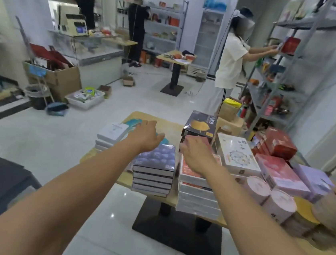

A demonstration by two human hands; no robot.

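A wooden table (175, 126) carries stacks of flat gift boxes. My left hand (145, 136) hovers over it with fingers relaxed and spread, above the far edge of a stack of blue-patterned boxes (155, 163). My right hand (194, 153) is stretched out above a stack of white boxes with a red-orange top (196, 185), fingers loosely curled, holding nothing. Just beyond my right hand stands a dark box with a gold print (202, 124). A stack of white boxes (110, 134) lies to the left of my left hand.
A white box with a round pattern (236, 154), pink and red boxes (281, 173) and round pink tins (268, 193) fill the table's right side. A person in a white shirt (231, 59) reaches into metal shelves (277, 77) on the right. Cardboard boxes (57, 77), a bin (35, 95) and a tray stand on the floor at left.
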